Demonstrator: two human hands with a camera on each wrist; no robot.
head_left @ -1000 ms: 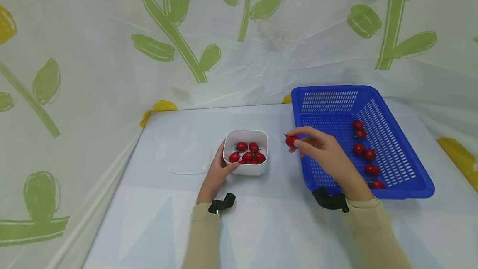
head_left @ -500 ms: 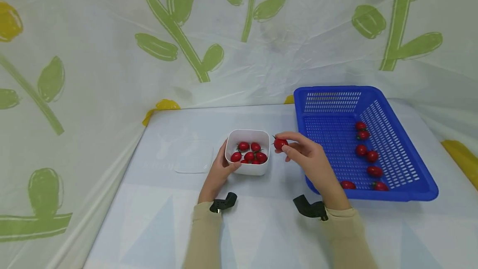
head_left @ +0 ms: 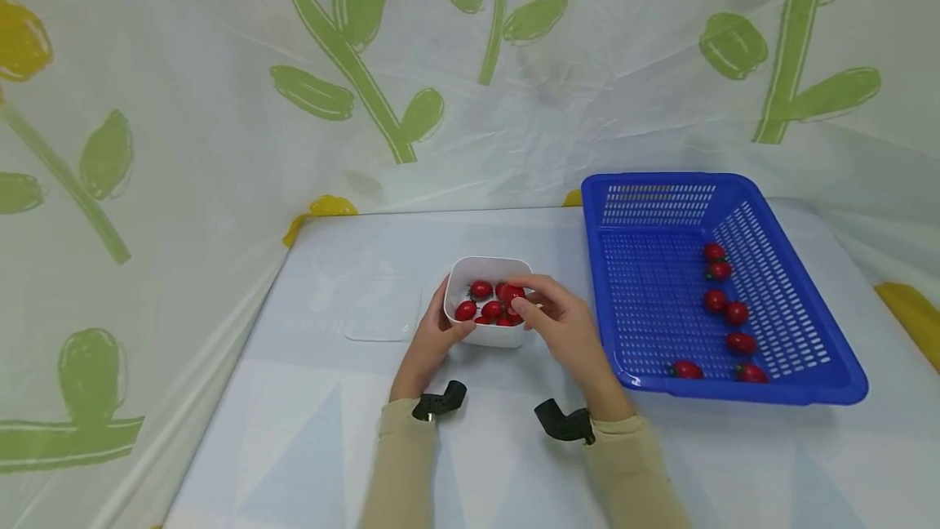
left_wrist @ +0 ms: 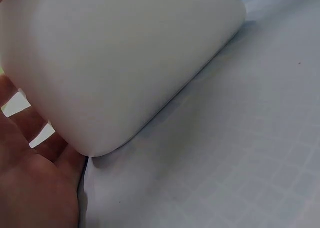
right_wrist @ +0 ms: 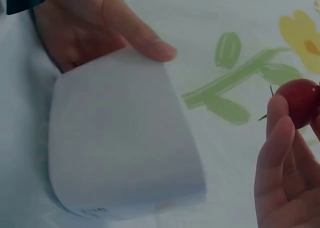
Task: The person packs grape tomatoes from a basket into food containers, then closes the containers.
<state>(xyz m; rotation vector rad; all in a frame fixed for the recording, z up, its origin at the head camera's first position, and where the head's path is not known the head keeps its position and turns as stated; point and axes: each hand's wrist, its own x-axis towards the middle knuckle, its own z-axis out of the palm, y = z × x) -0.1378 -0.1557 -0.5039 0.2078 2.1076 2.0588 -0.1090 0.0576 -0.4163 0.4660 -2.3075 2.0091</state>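
A white square container (head_left: 494,338) stands on the table with several red cherry tomatoes (head_left: 481,290) inside. My left hand (head_left: 428,347) grips its left side, thumb over the front rim and fingers along the outer wall. Above the container's right part, my right hand (head_left: 567,331) pinches a cherry tomato (right_wrist: 298,102) between thumb and fingertips; its green stem shows in the right wrist view. In the left wrist view the container's wall (left_wrist: 120,62) fills the upper left, and the left palm (left_wrist: 35,188) lies beside it.
To the right is a blue perforated basket (head_left: 646,284) with several cherry tomatoes (head_left: 741,343) along its right and front sides. A flat clear lid (head_left: 382,308) lies left of the container. Behind the table hangs a plant-patterned sheet (head_left: 220,104).
My right hand has moved left from beside the basket to over the container, carrying the cherry tomato. My left hand keeps its hold on the container.
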